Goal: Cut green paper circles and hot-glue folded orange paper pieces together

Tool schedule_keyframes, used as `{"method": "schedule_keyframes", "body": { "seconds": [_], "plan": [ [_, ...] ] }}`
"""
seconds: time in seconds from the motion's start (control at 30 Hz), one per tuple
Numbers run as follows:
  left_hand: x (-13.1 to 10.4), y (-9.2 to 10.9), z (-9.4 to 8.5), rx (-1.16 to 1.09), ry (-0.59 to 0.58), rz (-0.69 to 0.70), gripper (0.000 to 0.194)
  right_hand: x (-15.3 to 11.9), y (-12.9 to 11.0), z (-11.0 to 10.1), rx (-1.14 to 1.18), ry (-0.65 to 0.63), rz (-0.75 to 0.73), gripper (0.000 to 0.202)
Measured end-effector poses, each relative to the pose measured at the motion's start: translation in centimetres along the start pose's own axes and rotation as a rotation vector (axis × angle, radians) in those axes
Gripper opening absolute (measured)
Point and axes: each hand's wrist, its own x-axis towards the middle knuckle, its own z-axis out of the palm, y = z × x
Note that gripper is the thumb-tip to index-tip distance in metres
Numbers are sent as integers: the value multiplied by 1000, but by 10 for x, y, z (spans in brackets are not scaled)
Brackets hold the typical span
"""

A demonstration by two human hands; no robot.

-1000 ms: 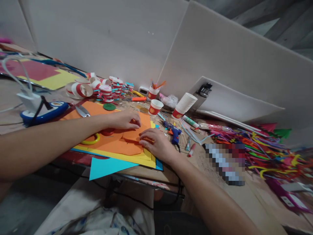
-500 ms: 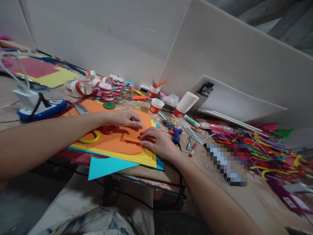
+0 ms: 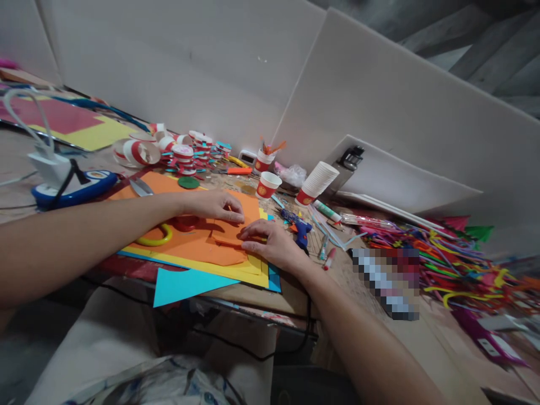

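Observation:
A small piece of orange paper (image 3: 225,235), its near edge raised, lies over larger orange sheets. My right hand (image 3: 270,241) pinches its right end between thumb and fingers. Curled over its far side, my left hand (image 3: 221,205) is closed on the paper; its fingertips are partly hidden. Beneath my left forearm lie scissors with a yellow handle loop (image 3: 152,236), a red loop (image 3: 185,224) and metal blades (image 3: 141,188). Yellow sheets (image 3: 253,274) stick out under the orange ones, and a turquoise paper piece (image 3: 185,286) overhangs the table's front edge.
Right of my hands lie a blue glue gun (image 3: 302,232), a red-capped tube (image 3: 329,259) and many coloured pipe cleaners (image 3: 439,253). Behind stand a paper cup (image 3: 268,185), stacked cups (image 3: 316,183) and red-white cup crafts (image 3: 183,159). A blue power strip (image 3: 76,188) sits left.
The view has shifted slightly, so things at the right appear a little further left. Both hands keep nearly the same pose on the orange paper.

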Motion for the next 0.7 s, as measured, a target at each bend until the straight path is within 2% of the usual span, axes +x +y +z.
{"method": "schedule_keyframes", "body": {
  "seconds": [0.47,0.7],
  "plan": [
    [0,1,0,8,-16,21,37,1,-2,0,-63,-23,0,9],
    [-1,4,-1,35,-10,34,33,-1,-3,3,-64,4,26,11]
  ]
}}
